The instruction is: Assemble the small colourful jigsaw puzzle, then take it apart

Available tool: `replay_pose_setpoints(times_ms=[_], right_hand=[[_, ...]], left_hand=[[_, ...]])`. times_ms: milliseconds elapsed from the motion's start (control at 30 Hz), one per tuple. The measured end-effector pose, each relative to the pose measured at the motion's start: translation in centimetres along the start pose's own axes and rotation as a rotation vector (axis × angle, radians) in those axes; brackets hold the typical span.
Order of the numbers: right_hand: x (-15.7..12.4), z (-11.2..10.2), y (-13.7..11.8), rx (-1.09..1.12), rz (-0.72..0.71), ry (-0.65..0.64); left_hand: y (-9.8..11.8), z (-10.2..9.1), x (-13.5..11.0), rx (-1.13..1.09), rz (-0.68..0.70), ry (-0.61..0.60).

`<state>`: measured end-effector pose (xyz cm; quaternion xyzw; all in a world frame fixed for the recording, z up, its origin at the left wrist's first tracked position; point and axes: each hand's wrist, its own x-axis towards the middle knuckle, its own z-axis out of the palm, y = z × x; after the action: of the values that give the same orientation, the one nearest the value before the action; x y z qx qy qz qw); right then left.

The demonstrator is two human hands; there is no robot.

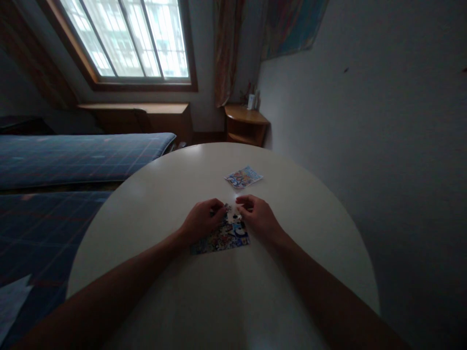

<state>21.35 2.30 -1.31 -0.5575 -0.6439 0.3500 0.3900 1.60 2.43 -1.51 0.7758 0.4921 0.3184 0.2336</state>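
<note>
A colourful, partly assembled jigsaw puzzle (pixel 223 236) lies flat near the middle of a round white table (pixel 299 233). My left hand (pixel 202 219) rests on the puzzle's upper left edge with its fingers curled and pinched. My right hand (pixel 258 214) sits at the upper right corner, fingers curled and pressing at a small piece. A gap shows white between the two hands. What each pinch holds is too small to make out.
A small colourful card or picture (pixel 243 177) lies farther back on the table. A bed with blue checked bedding (pixel 73 160) stands to the left. A wooden corner shelf (pixel 246 124) and a window (pixel 127 39) are behind; a wall runs close on the right.
</note>
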Motion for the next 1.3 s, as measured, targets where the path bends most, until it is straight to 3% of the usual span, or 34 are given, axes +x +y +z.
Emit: replay_pose_setpoints(times_ms=[333, 533, 733, 1000, 1300], right_hand=[[0.1, -1.4, 0.5, -0.281, -0.233, -0.016], [-0.6, -0.7, -0.1, -0.381, -0.365, -0.012], [-0.3, 0.3, -0.2, -0.446, -0.48, -0.109], [0.3, 0.6, -1.3, -0.674, -0.424, -0.142], [0.8, 1.0, -0.8, -0.605, -0.348, 0.027]], left_hand=[[-0.1, -0.3, 0.2, 0.058, -0.017, -0.004], [0.0, -0.8, -0.2, -0.016, 0.008, -0.043], [-0.2, -0.6, -0.1, -0.045, 0.006, -0.042], [-0.3, -0.9, -0.1, -0.076, 0.003, -0.045], [0.3, -0.9, -0.2, -0.138, -0.016, -0.049]])
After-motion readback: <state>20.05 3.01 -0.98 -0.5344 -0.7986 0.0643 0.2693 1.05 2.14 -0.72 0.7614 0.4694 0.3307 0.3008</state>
